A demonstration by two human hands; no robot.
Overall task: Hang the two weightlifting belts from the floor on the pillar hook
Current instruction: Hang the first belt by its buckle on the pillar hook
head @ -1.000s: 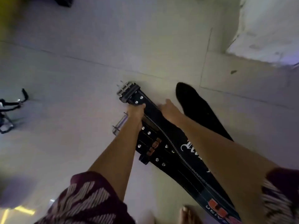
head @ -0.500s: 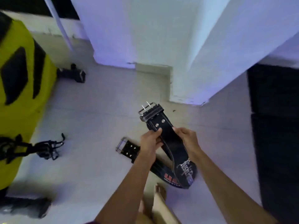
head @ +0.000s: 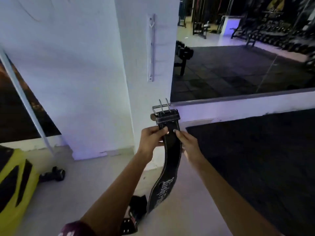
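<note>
A black leather weightlifting belt (head: 170,150) with white stitching hangs in front of me, its steel two-prong buckle (head: 162,108) at the top. My left hand (head: 151,138) and my right hand (head: 187,143) both pinch it just below the buckle. Its lower end curves down toward the floor. A second black belt (head: 134,217) lies on the floor under my left forearm, partly hidden. A white hook rail (head: 150,48) is fixed high on the white pillar (head: 139,65), above and slightly left of the buckle.
A large wall mirror (head: 238,62) sits right of the pillar. A yellow and black padded object (head: 15,184) lies at lower left, with a small black item (head: 52,174) beside it. Dark rubber flooring (head: 255,167) covers the right side.
Both hands have lifted the first belt off the floor to chest height, and my view has swung up from the floor to the pillar. The second belt stays on the floor.
</note>
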